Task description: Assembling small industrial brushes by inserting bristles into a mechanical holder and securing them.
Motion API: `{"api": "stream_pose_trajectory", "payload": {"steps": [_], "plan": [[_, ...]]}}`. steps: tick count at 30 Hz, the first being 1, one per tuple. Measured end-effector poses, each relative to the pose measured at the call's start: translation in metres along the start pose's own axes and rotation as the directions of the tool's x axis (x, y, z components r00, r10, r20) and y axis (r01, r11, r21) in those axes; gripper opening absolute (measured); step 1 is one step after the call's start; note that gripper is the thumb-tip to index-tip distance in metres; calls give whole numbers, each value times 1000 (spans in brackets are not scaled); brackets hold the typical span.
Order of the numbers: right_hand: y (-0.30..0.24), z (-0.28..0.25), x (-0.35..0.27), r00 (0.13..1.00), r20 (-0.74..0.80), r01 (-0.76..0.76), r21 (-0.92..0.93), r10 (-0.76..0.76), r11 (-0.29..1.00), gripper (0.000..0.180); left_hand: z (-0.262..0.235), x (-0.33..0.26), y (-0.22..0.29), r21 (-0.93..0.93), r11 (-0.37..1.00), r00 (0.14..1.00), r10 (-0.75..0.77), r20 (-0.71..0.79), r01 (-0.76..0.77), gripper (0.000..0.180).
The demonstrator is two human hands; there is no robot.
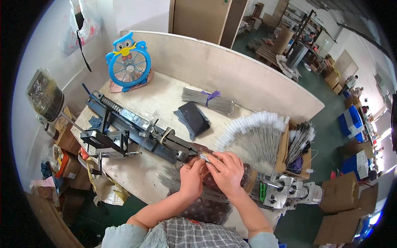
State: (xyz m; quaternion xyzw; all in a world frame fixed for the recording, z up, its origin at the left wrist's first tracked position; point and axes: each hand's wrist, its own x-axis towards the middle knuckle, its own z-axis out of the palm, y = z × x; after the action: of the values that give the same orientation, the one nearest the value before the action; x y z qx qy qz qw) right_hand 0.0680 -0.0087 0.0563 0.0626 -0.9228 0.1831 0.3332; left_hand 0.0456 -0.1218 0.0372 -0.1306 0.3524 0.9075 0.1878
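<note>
My left hand and my right hand meet at the near end of a long, dark metal bench machine. The thumb and fingers of both are pinched together. Between the right fingertips shows a small pale piece, too small to name. What the left fingers pinch, if anything, is hidden. Loose thin wires lie left of my left wrist. Right of my hands, many wire brushes with white bristle tips lie fanned out on the table.
A purple-tied wire bundle and a dark phone lie beyond the machine. A blue fan stands at the back left. A crank device is at left, a metal spindle unit at right, beside a brush-filled box.
</note>
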Motion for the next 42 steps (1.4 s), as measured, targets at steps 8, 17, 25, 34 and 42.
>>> {"api": "stream_pose_trajectory", "payload": {"steps": [8, 17, 25, 34, 42], "plan": [[-7, -23, 6, 994, 79, -69, -65, 74, 996, 22, -5, -1, 7, 23, 999, 999, -36, 21, 36, 20], [1, -33, -14, 986, 158, -48, -42, 54, 998, 16, -13, -8, 9, 71, 995, 990, -83, 111, 76, 62], [10, -61, -27, 992, 40, -122, 119, 118, 985, 15, -30, -15, 6, 244, 965, 979, -140, 151, 100, 56], [27, -53, -114, 717, 614, -292, -165, 330, 942, 11, -182, -6, 99, 227, 966, 940, 189, -285, -125, 42], [31, -70, -94, 724, 607, -299, -150, 327, 942, 17, -350, -6, 237, 400, 872, 574, 488, -658, -282, 40]]}}
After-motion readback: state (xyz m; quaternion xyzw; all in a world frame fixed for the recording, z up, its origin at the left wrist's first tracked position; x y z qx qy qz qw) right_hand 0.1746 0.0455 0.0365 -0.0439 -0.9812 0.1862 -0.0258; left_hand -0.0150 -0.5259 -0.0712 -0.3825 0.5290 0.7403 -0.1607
